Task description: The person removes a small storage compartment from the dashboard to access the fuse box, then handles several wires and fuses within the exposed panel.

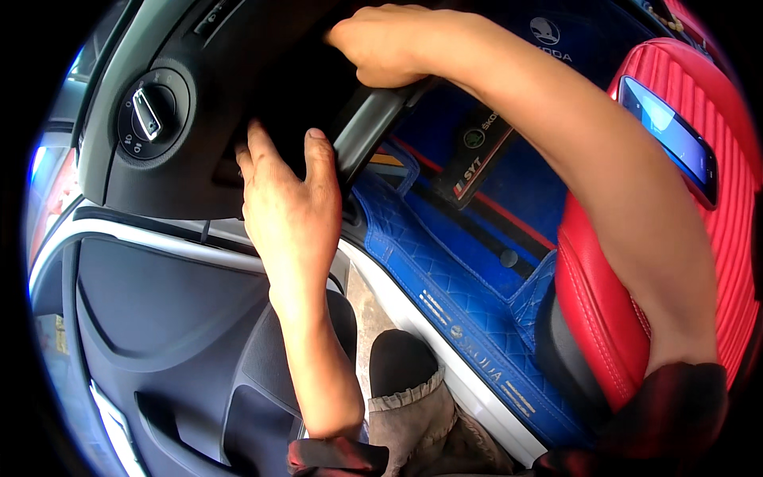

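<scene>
My left hand [288, 187] reaches up to a dark recess in the lower dashboard [211, 103]. Its thumb and fingers are spread apart, the fingertips partly lost in shadow at the recess. Beside the thumb runs a grey trim panel [373, 123] with a pale edge. My right hand [385, 46] is bent over the far side of the same dark space, above that panel. Its fingers look curled inward, and whatever they grip is hidden in the dark. To the left of both hands sits a round headlight switch [151, 114] with a silver knob.
An open car door [171, 318] stands at the left. A red ribbed seat [592, 310] with a phone [668, 139] on it lies at the right. Blue quilted floor matting [429, 262] and a white door sill [485, 405] lie between. My shoe [404, 362] is below.
</scene>
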The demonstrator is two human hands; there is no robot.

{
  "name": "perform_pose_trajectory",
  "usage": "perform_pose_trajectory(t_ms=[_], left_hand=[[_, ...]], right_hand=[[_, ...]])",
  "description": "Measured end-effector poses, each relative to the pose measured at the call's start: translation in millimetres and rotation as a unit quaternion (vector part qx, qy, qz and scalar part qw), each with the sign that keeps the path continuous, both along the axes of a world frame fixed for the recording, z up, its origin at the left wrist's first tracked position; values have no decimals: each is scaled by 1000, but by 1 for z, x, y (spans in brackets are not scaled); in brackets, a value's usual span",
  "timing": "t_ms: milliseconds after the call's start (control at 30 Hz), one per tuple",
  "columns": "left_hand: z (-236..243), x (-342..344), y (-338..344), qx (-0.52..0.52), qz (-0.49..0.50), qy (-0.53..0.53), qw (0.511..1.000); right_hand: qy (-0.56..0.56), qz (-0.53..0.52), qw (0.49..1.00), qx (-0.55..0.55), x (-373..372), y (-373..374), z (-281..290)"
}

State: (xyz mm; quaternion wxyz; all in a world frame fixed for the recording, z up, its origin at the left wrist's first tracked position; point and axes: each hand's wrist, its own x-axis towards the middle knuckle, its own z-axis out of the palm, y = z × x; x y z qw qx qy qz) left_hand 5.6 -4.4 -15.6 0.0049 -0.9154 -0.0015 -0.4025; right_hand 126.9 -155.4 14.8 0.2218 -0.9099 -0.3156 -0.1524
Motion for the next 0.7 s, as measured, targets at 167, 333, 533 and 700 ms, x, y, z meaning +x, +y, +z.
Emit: perform_pose_trajectory(t_ms=[167, 333, 533, 700], left_hand=[[5, 6, -4, 1, 24, 27, 999], [1, 2, -3, 32, 13, 10, 999], [1, 3, -4, 75, 82, 9, 994], [1, 5, -6, 81, 94, -4, 992]], right_hand=[[-15, -4, 1000, 6, 6, 5, -8], [-1, -7, 1000, -7, 3, -2, -8], [-19, -2, 1000, -7, 8, 6, -10], [-3, 29, 1000, 8, -4, -8, 2]])
